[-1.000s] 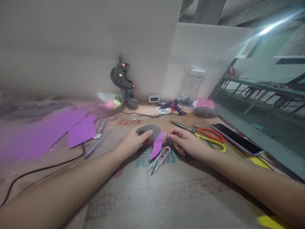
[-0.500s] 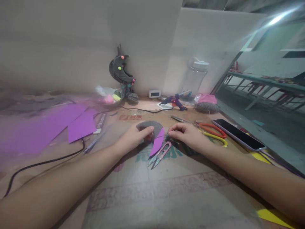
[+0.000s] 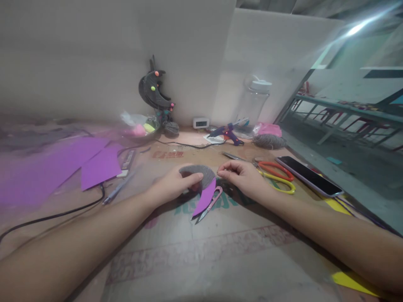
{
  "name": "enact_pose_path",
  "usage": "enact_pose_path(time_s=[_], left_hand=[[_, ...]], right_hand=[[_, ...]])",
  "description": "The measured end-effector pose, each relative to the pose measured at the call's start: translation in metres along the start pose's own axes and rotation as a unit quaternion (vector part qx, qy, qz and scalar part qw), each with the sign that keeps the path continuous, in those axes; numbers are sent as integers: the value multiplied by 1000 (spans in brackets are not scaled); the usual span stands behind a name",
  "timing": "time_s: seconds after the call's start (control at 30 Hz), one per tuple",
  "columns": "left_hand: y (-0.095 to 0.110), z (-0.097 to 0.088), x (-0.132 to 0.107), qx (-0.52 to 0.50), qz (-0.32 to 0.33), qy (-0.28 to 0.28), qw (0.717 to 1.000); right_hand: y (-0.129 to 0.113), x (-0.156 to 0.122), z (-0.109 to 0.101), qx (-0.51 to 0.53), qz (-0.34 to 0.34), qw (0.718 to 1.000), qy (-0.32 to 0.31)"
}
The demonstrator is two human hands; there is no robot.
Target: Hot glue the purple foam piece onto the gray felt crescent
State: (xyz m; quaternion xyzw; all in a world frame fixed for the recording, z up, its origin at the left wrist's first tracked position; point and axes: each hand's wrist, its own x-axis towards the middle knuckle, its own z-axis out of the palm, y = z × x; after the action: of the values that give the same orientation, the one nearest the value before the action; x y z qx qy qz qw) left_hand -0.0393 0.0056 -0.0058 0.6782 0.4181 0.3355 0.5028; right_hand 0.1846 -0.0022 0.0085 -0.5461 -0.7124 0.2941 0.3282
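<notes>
A purple card crescent (image 3: 205, 198), its upper part wound with grey yarn (image 3: 206, 175), is held over the table. My left hand (image 3: 179, 182) is closed on the wound part, thumb on top and the other fingers partly hidden beneath. Just right of the crescent, my right hand (image 3: 237, 174) is closed in a pinch, fingertips close to the yarn's edge. A thin strand of the grey yarn seems to be between them, though it is hard to make out. Small pink thread snips (image 3: 215, 196) lie on the table, partly covered by the crescent's lower tip.
Scissors (image 3: 278, 184) with orange and yellow handles and a phone (image 3: 310, 176) lie at right. Behind stand a glue gun (image 3: 228, 133), a clear bottle (image 3: 253, 100), a small clock (image 3: 200, 123) and a dark crescent ornament (image 3: 154, 90). Purple sheets (image 3: 100, 165) and a pen (image 3: 118, 191) lie left.
The crescent has turned a little and its lower end now covers part of the snips. My right hand has come nearer to its edge. The whole view has shifted slightly.
</notes>
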Motion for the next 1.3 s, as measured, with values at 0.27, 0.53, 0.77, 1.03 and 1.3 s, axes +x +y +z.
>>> enact_pose_path(time_s=[0.27, 0.53, 0.77, 1.03, 1.3], left_hand=[[3, -3, 0, 13, 24, -34, 999], [6, -2, 0, 0, 16, -29, 999], [8, 0, 0, -21, -9, 15, 1000], [7, 0, 0, -34, -1, 14, 999], [5, -1, 0, -7, -4, 5, 1000]], right_hand=[[-4, -1, 1, -18, -14, 1000, 16], [1, 4, 5, -10, -25, 1000, 2], [10, 7, -1, 155, -42, 983, 89], [-8, -14, 9, 184, -42, 979, -75], [-6, -7, 11, 175, -34, 977, -114]])
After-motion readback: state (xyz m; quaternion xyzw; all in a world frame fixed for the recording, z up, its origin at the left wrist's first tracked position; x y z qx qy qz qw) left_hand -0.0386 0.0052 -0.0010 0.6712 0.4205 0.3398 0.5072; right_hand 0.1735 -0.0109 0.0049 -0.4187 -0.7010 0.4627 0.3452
